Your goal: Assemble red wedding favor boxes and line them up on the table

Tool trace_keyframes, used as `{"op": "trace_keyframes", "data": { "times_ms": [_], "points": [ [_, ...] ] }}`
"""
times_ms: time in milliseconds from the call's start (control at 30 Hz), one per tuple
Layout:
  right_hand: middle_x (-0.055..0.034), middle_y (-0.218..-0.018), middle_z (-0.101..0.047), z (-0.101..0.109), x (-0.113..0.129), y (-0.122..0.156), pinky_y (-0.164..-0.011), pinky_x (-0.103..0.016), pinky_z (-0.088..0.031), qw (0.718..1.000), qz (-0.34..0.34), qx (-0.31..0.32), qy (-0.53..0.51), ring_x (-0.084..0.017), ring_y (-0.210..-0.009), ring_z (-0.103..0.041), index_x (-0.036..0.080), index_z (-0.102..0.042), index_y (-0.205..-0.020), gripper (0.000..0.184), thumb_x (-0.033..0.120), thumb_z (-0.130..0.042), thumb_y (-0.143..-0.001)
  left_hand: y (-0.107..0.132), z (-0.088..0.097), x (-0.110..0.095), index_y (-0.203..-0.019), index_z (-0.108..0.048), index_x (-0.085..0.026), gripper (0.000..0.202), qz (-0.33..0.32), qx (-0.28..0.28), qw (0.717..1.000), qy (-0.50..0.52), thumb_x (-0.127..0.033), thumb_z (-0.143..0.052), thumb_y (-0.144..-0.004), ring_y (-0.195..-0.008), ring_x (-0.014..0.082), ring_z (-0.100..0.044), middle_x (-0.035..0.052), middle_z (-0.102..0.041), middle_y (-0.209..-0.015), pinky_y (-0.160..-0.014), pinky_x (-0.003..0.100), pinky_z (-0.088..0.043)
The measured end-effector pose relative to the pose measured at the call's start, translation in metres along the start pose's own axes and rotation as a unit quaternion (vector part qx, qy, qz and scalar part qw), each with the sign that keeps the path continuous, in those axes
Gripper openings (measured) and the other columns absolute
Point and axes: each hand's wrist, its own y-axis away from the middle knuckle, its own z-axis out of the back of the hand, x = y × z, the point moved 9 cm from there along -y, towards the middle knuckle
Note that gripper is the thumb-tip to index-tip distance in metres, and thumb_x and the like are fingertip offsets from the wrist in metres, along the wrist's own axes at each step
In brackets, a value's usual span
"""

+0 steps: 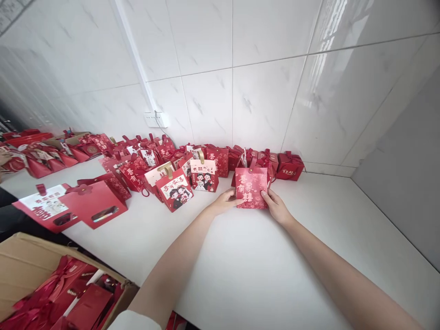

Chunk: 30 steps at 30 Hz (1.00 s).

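Red gift box (251, 188) with pale lettering and a ribbon loop stands upright between the two hands I watch remotely. My left hand (227, 201) grasps its left edge; my right hand (277, 206) grasps its right edge, thumb on the front. Beyond the right hand, I see a dark red box (290, 166) with a bow, near the tiled wall (206, 41). Left of the left hand, two boxes with cartoon couples (204, 179) stand on the white tabletop (247, 270). Nearer me than that hand, an open carton (27, 250) holds red boxes (91, 305).
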Motion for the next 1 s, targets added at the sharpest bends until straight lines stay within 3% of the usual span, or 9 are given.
{"op": "trace_keyframes", "data": {
  "times_ms": [233,467,667,867,1000],
  "points": [
    [-0.0054,-0.133,-0.059,-0.001,0.004,0.011,-0.108,-0.04,-0.037,0.999,-0.028,0.017,0.013,-0.026,-0.124,-0.052,0.025,-0.059,-0.124,0.051,0.06,-0.05,-0.088,0.005,0.0,-0.003,-0.101,-0.074,-0.02,0.038,-0.025,0.03,0.996,-0.083,-0.046,-0.075,-0.072,-0.125,0.0291,-0.047,0.0097,-0.057,-0.129,-0.112,0.04,-0.031],
    [-0.008,-0.13,-0.061,-0.017,0.018,0.021,-0.105,-0.044,-0.043,0.983,-0.021,0.18,-0.011,-0.029,-0.118,-0.057,0.024,-0.061,-0.124,0.054,0.049,-0.071,-0.078,0.024,0.01,-0.012,-0.111,-0.069,-0.019,0.05,-0.034,0.047,0.983,-0.177,-0.046,-0.076,-0.07,-0.119,0.0327,-0.052,0.0133,-0.061,-0.124,-0.107,0.045,-0.034],
    [-0.0068,-0.136,-0.056,-0.016,0.023,0.025,-0.112,-0.049,-0.034,0.976,0.024,0.209,0.062,-0.033,-0.126,-0.05,0.026,-0.066,-0.12,0.052,0.045,-0.076,-0.073,0.029,0.011,-0.01,-0.116,-0.067,-0.019,0.055,-0.061,0.052,0.964,-0.255,-0.049,-0.075,-0.07,-0.116,0.0336,-0.054,0.0136,-0.062,-0.124,-0.102,0.044,-0.04],
    [-0.0075,-0.141,-0.052,-0.018,0.015,0.023,-0.115,-0.049,-0.029,0.979,-0.01,0.202,0.031,-0.032,-0.131,-0.044,0.025,-0.062,-0.124,0.057,0.048,-0.075,-0.074,0.027,0.018,-0.007,-0.104,-0.071,-0.019,0.049,-0.049,0.017,0.985,-0.167,-0.047,-0.079,-0.065,-0.113,0.0306,-0.055,0.0126,-0.061,-0.119,-0.1,0.039,-0.041],
    [-0.008,-0.133,-0.058,-0.022,0.011,0.022,-0.109,-0.045,-0.037,0.983,-0.045,0.177,-0.03,-0.029,-0.124,-0.051,0.025,-0.059,-0.12,0.045,0.05,-0.064,-0.083,0.027,0.024,-0.015,-0.087,-0.065,-0.016,0.038,-0.034,-0.072,0.996,-0.046,-0.051,-0.072,-0.073,-0.098,0.0238,-0.058,0.0081,-0.063,-0.1,-0.09,0.035,-0.045]
  ]
}}
